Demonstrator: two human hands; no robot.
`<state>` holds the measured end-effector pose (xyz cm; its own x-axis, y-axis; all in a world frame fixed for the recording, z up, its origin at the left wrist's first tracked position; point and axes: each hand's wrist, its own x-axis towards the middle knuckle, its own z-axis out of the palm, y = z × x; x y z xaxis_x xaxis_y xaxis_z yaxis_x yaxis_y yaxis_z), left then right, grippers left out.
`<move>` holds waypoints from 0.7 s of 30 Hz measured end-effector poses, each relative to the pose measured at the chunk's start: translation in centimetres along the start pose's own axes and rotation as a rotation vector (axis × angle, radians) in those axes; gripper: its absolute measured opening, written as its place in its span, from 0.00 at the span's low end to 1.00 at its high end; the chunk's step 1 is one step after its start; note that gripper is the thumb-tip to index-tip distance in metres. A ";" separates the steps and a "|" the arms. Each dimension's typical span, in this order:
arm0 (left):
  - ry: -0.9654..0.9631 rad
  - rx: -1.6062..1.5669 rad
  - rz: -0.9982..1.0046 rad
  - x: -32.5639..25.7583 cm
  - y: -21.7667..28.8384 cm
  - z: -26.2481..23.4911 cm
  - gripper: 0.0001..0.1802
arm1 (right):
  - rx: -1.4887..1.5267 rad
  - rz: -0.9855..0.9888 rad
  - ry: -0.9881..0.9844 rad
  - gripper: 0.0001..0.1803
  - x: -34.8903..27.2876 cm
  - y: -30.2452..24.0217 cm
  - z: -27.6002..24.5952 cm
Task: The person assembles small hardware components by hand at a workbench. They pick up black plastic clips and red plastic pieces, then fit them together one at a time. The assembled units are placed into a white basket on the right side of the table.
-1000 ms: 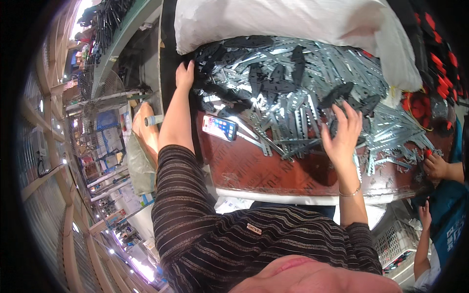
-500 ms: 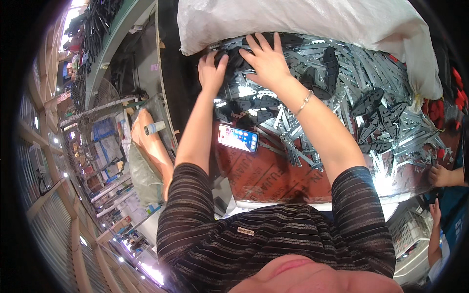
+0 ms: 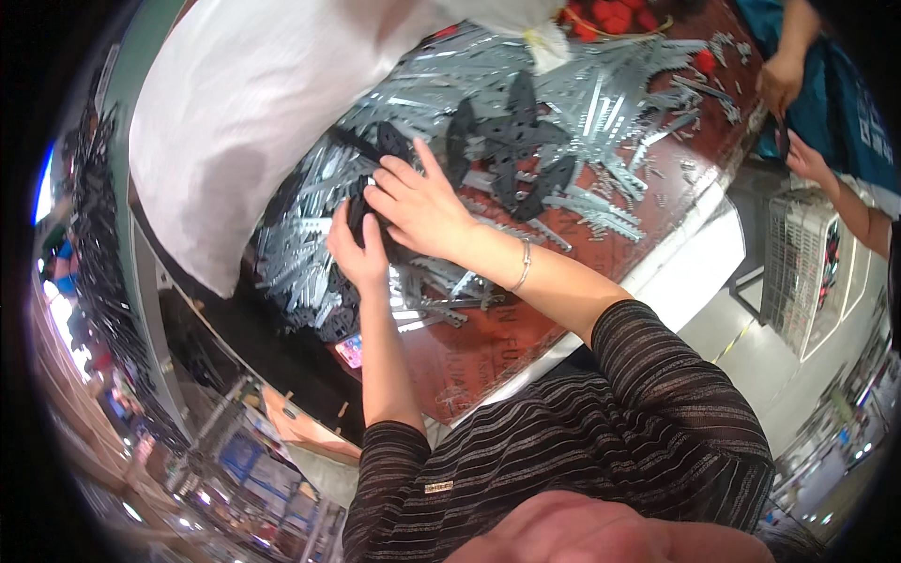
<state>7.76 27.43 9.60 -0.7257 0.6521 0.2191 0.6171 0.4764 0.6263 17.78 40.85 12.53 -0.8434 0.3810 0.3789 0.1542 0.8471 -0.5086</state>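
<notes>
A heap of grey metal strips (image 3: 601, 103), slotted and notched, covers the red-brown board (image 3: 479, 366). Pointed black plastic pieces (image 3: 516, 131) lie among the strips. My left hand (image 3: 359, 258) is closed around the side of a dark black piece (image 3: 358, 202), partly hidden by the fingers. Right beside it, my right hand (image 3: 422, 211) reaches over the heap with its fingers stretched and apart, fingertips close to that same piece. Under my left forearm, only a corner of a phone (image 3: 350, 350) with a lit screen shows.
A large white woven sack (image 3: 253, 113) lies along the far left of the heap. Red pieces (image 3: 610, 17) sit at the back. At the right, another person's hands (image 3: 784, 80) hold a small dark item. A grey plastic crate (image 3: 798, 253) stands below on the floor.
The view has swung to the right, showing more of the co-worker and crate. My hands have drawn together, and the left has closed around a black piece.
</notes>
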 end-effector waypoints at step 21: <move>0.201 0.413 -0.093 4.5 -7.5 -4.7 0.34 | -0.011 0.155 0.088 0.29 -10.8 5.1 -9.7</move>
<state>-1.56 24.04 9.44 -0.8031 0.4878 0.3423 0.5864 0.7490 0.3085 32.68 44.60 13.37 -0.7610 0.5377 0.3629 0.2847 0.7795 -0.5580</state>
